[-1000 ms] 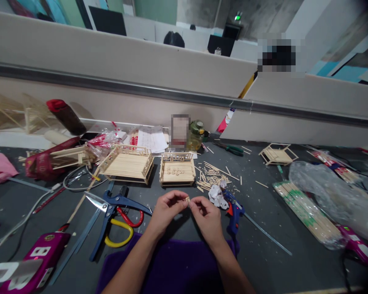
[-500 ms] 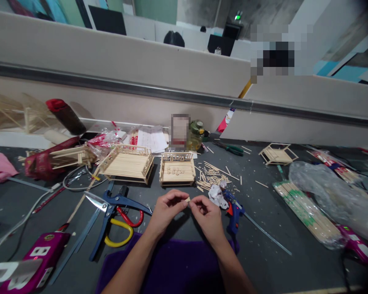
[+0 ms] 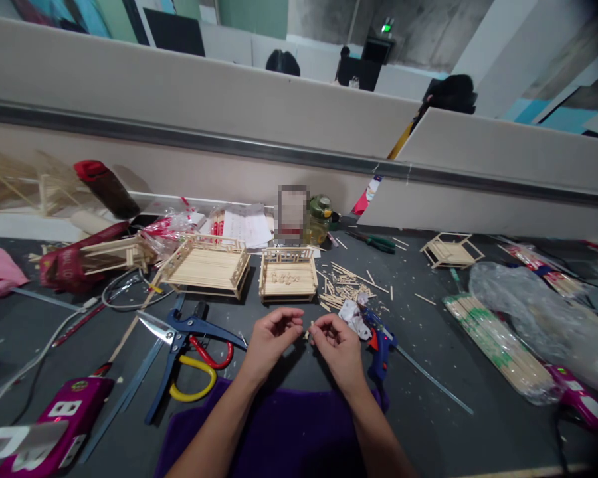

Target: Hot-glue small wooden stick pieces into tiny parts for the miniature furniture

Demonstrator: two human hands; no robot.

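A tiny pale piece made of short wooden stick bits (image 3: 307, 331) is pinched between the thumb and fingertips of my right hand (image 3: 337, 342). My left hand (image 3: 276, 338) is just left of it, fingers curled, thumb apart from them, with nothing visible in between. Beyond my hands stands a small stick-built bench (image 3: 289, 272) with little wooden bits on its seat. A larger stick-built bench (image 3: 204, 265) is to its left. Behind my right hand lie a heap of cut sticks (image 3: 346, 287), a crumpled white tissue (image 3: 353, 318) and a blue glue gun (image 3: 381, 348).
Blue cutters (image 3: 172, 352) and yellow-and-red-handled scissors (image 3: 199, 378) lie left of my hands. A purple power strip (image 3: 64, 425) is at the front left. To the right are bagged sticks (image 3: 498, 345), a stick frame (image 3: 453, 252) and green-handled pliers (image 3: 379, 243). A purple cloth (image 3: 289, 431) lies nearest me.
My left fingers have let go of the small piece and drawn slightly left. It stays in my right fingers, now showing more of its shape.
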